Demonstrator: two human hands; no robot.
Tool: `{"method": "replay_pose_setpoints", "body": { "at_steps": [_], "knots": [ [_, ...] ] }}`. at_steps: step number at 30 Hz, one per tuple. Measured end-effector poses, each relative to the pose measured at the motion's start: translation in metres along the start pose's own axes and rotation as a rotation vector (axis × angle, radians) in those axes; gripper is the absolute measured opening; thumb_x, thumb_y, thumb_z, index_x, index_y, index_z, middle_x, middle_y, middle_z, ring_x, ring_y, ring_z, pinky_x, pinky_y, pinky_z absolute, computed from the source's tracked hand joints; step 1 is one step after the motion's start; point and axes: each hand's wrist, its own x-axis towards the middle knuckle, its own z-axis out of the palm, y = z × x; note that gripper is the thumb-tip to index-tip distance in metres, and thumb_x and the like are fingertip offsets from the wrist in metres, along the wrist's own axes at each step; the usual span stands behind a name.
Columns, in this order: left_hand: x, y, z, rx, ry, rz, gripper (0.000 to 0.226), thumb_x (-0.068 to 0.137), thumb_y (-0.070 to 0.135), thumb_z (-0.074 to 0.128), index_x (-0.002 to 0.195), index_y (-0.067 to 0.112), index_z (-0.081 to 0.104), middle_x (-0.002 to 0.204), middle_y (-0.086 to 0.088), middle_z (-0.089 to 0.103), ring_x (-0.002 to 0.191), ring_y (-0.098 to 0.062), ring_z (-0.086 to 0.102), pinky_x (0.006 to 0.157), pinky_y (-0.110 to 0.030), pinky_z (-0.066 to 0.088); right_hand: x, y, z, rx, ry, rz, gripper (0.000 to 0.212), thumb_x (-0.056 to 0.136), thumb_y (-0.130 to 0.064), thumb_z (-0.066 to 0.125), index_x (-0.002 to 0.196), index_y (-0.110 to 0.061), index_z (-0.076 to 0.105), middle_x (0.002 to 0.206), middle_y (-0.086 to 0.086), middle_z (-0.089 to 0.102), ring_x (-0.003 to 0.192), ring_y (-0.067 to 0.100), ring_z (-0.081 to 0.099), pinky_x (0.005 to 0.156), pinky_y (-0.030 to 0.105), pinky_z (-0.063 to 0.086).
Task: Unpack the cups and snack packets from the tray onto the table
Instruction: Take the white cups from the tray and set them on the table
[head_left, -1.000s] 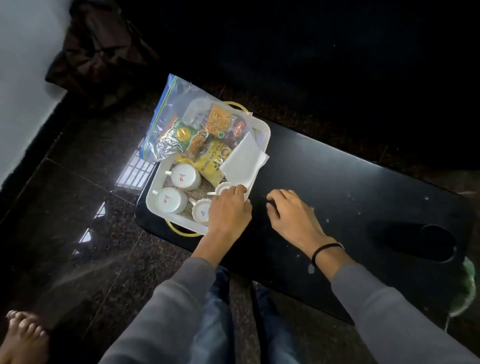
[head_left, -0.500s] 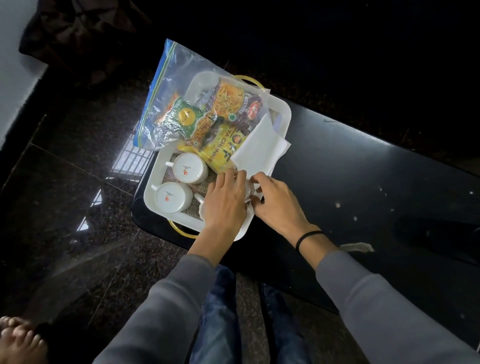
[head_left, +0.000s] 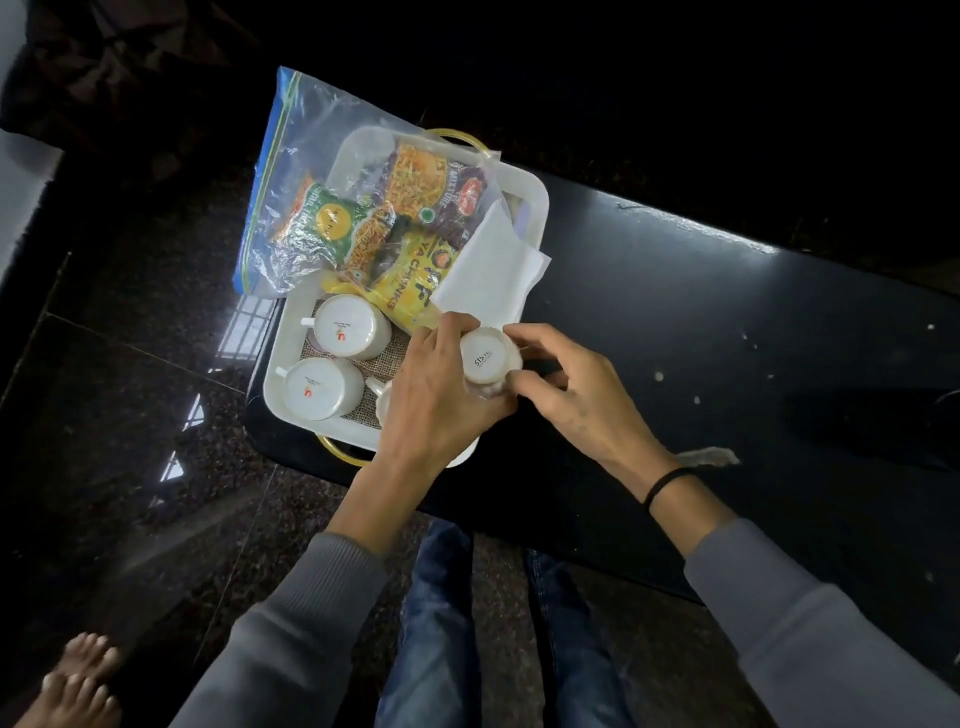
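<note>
A small white cup (head_left: 490, 360), turned base up, is held between the left hand (head_left: 434, 395) and the right hand (head_left: 576, 397) over the near right corner of the white tray (head_left: 535, 200), fingers of both closed on its sides. Two more upturned cups (head_left: 345, 332) (head_left: 319, 387) are left in the tray on the black table (head_left: 675, 322). The snack packets (head_left: 410, 218) in a clear zip bag (head_left: 291, 171) and a white napkin (head_left: 493, 265) are seen at the tray's far end.

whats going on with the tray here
A person is unpacking a white tray on a black table. Both hands, left hand and right hand, hold a small upside-down cup at the tray's near right corner. Two larger cups sit inverted in the tray, with a clear bag of snack packets and a white napkin behind.
</note>
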Motion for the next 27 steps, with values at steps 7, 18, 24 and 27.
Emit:
{"method": "replay_pose_setpoints", "body": {
  "at_steps": [7, 18, 24, 27],
  "knots": [
    [-0.006, 0.029, 0.025, -0.395, -0.254, -0.216, 0.065, 0.061, 0.049, 0.088, 0.12, 0.03, 0.066, 0.097, 0.015, 0.076, 0.088, 0.005, 0.07, 0.074, -0.014, 0.056, -0.032, 0.032, -0.04, 0.326, -0.029, 0.117, 0.036, 0.094, -0.04, 0.07, 0.13, -0.04, 0.067, 0.123, -0.012, 0.074, 0.116, 0.004, 0.068, 0.099, 0.027, 0.053],
    [-0.044, 0.035, 0.106, -0.783, -0.422, -0.667, 0.063, 0.072, 0.044, 0.089, 0.122, 0.015, 0.065, 0.097, -0.003, 0.082, 0.09, -0.015, 0.079, 0.086, -0.031, 0.061, -0.077, 0.1, -0.044, 0.387, 0.152, 0.555, 0.048, 0.085, -0.072, 0.064, 0.107, -0.031, 0.075, 0.083, -0.012, 0.073, 0.075, 0.008, 0.065, 0.063, 0.022, 0.051],
    [-0.053, 0.02, 0.123, -0.691, -0.385, -0.786, 0.023, 0.087, 0.031, 0.079, 0.099, 0.011, 0.078, 0.097, -0.006, 0.081, 0.09, -0.016, 0.078, 0.084, -0.031, 0.063, -0.083, 0.11, -0.027, 0.535, 0.171, 0.785, 0.052, 0.085, -0.063, 0.072, 0.102, -0.015, 0.082, 0.098, 0.005, 0.079, 0.087, 0.017, 0.072, 0.061, 0.022, 0.055],
    [-0.055, 0.02, 0.123, -0.594, -0.365, -0.786, 0.017, 0.092, 0.024, 0.073, 0.101, 0.011, 0.078, 0.101, -0.008, 0.079, 0.091, -0.017, 0.077, 0.075, -0.026, 0.063, -0.085, 0.11, -0.019, 0.627, 0.215, 0.841, 0.056, 0.083, -0.057, 0.076, 0.11, -0.008, 0.078, 0.111, 0.014, 0.076, 0.093, 0.022, 0.074, 0.056, 0.021, 0.055]
  ]
}}
